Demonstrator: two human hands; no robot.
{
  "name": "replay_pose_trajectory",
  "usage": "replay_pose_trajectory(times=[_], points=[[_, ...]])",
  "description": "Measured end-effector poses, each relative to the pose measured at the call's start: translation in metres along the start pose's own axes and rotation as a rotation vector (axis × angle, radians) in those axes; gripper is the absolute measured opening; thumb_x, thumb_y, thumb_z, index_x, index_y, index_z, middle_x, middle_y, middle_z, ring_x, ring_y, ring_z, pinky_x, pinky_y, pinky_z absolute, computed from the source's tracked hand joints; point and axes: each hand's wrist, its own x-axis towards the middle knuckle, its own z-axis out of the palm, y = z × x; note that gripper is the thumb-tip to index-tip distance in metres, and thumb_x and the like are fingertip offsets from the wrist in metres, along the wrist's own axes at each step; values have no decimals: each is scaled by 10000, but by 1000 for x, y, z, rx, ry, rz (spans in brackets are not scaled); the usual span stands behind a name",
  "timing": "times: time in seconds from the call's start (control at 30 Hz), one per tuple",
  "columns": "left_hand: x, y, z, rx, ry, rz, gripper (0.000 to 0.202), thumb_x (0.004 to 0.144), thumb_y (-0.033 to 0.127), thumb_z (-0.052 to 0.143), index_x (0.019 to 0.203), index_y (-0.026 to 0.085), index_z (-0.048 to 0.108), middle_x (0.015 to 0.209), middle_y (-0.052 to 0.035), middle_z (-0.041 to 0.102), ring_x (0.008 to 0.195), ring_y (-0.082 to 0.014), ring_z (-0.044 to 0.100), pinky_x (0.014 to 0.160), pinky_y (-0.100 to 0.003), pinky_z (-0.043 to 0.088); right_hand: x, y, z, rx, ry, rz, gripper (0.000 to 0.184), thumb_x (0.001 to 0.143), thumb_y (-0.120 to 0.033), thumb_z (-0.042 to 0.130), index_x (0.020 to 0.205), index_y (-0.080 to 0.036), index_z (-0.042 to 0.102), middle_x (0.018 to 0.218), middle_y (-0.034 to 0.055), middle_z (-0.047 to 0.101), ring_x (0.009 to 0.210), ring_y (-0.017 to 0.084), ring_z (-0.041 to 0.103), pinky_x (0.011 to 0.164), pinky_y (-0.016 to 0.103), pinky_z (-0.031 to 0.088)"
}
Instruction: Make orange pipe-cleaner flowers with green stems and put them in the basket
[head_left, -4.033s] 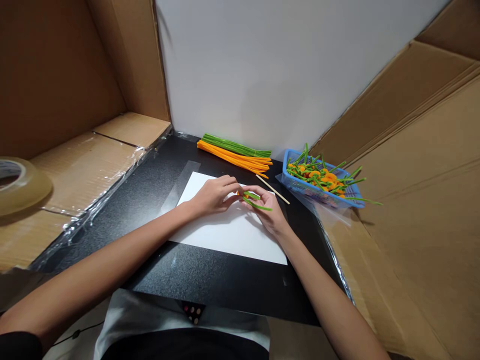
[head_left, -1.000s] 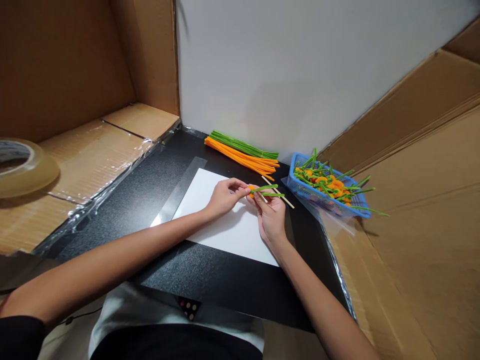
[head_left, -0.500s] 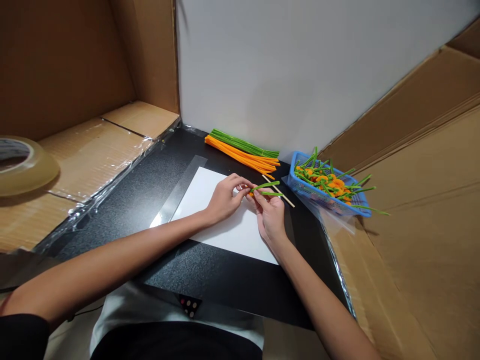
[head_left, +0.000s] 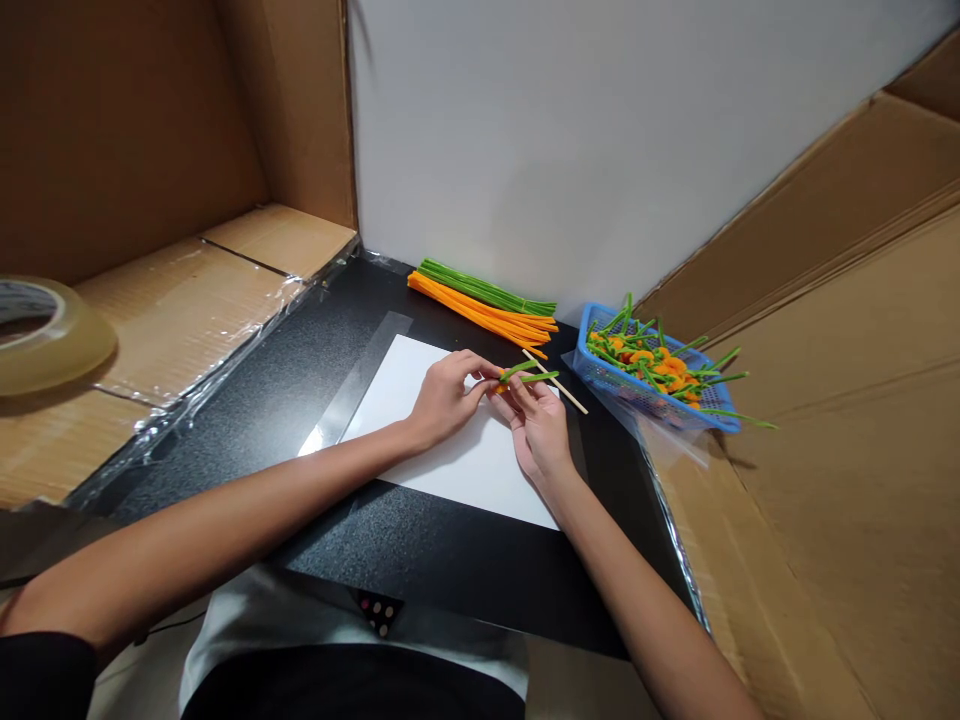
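Note:
My left hand [head_left: 448, 402] and my right hand [head_left: 536, 430] meet above a white paper sheet [head_left: 457, 470]. Between their fingertips is a small orange pipe-cleaner piece [head_left: 501, 386], partly hidden by my fingers. A bent green pipe cleaner [head_left: 529, 373] runs from it to the right, pinched by both hands. Just beyond my right fingers, a thin wooden stick [head_left: 562, 393] lies slantwise on the black tabletop [head_left: 360, 370]. Behind the paper lie a bundle of green pipe cleaners [head_left: 480, 288] and a bundle of orange pipe cleaners [head_left: 480, 313].
A blue plastic basket [head_left: 622, 385] at the table's right corner holds many green-and-orange pipe-cleaner pieces, some sticking over its rim. A clear tape roll [head_left: 45, 337] sits on cardboard at left. Cardboard sheets [head_left: 810, 500] and a white wall [head_left: 570, 140] surround the table.
The green pipe cleaner has shifted slightly between my fingers, with its right ends now shorter and tilted a little upward. My hands remain together over the paper.

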Motion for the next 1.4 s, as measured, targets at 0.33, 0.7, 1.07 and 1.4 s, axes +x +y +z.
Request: replay_pose_trajectory(times=[0.33,0.7,1.07,1.4], points=[[10,-6,-5,-154,-182,-69,79,851,155,595,866,168,671,891,-37,677,784,-144,603,629,-230,456,6,-8,-11,-70,-18,109,266,602,-300,890,772,-180,723,826,16,757,750,161,729,733,287,622],[14,-16,-5,-306,-275,-223,97,802,218,593,804,166,675,874,-38,679,819,-162,630,638,-232,469,4,-15,-9,-247,-61,110,326,610,-394,893,684,-169,668,642,-19,675,581,124,655,540,232,593],[1,12,3,-438,-210,-413,370,849,523,655,909,158,635,910,-43,666,692,-149,681,557,-240,525,-5,-9,-4,-536,122,-516,154,756,-315,799,839,-194,752,901,59,749,868,214,711,813,364,590],[1,13,11,-689,-1,-509,363,658,415,849,825,133,696,878,-65,730,824,-185,696,795,-332,566,-11,-11,5,-474,102,-575,110,777,-303,793,836,-220,753,1108,80,696,1055,240,668,958,429,552]])
